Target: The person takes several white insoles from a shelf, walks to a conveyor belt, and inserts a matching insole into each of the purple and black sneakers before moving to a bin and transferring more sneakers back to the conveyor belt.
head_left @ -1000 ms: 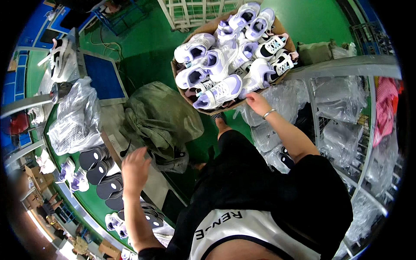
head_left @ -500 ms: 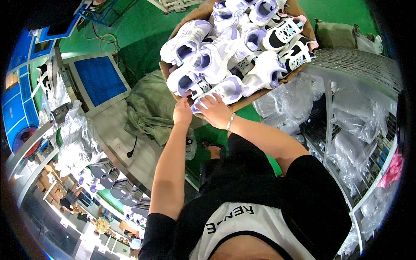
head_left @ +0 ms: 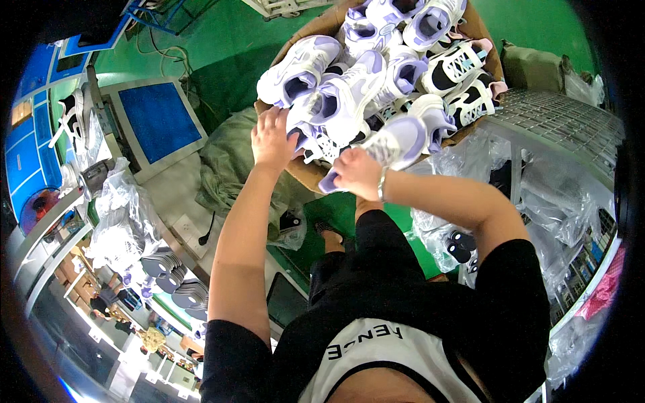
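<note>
My right hand [head_left: 358, 172] is closed round one end of a white-and-lavender sneaker [head_left: 398, 142], which is tilted over the near edge of a cardboard box [head_left: 304, 176]. My left hand [head_left: 271, 140] curls over the end of another white-and-lavender sneaker [head_left: 300, 125] at the box's left side. Its thumb lies near that sneaker's opening, and the palm hides part of the shoe. Several more sneakers fill the box, white-and-lavender ones [head_left: 306, 62] and black-and-white ones [head_left: 457, 67] with pink details.
A wire-mesh rack [head_left: 557, 124] with clear plastic bags [head_left: 554, 201] stands at the right. Green sacking [head_left: 232, 158] lies left of the box, beside a machine with a blue panel [head_left: 156, 122]. Stacked dark soles [head_left: 164, 265] sit at the lower left. The floor [head_left: 228, 40] is green.
My hands have moved apart. The right hand has drawn its sneaker rightward and tilted it; the left has shifted to the neighbouring sneaker at the left. The box appears slightly further right in view.
</note>
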Demonstrator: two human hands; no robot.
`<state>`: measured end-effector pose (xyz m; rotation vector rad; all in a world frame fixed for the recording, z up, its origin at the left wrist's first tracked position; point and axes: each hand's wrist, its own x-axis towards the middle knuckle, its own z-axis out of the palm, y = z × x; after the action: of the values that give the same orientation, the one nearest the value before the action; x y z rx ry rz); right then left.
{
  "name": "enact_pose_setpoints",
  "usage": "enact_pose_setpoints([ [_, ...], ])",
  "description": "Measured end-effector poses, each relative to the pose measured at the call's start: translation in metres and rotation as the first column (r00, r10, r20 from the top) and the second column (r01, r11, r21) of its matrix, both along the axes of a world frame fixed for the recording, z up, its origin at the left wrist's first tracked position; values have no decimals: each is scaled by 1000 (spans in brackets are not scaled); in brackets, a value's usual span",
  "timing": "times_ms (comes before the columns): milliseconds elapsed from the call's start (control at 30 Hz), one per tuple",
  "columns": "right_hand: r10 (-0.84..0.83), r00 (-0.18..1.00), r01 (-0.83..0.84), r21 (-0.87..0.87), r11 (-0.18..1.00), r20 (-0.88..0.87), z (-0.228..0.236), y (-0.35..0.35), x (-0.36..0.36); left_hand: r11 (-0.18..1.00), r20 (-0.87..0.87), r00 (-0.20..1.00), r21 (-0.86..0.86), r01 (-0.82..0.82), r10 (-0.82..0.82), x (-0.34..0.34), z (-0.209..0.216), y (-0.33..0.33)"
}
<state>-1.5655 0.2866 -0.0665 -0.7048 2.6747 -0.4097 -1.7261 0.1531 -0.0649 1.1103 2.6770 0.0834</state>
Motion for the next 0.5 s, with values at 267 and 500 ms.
enact_pose_setpoints([
  [267,-139,990,135,130,982,18,-24,67,5,900,-14,956,-342,271,-293,-19,-28,27],
  [500,-310,884,378,145,914,-350,-40,42,-1,535,60,863,-763,364,-501,-24,-34,59],
])
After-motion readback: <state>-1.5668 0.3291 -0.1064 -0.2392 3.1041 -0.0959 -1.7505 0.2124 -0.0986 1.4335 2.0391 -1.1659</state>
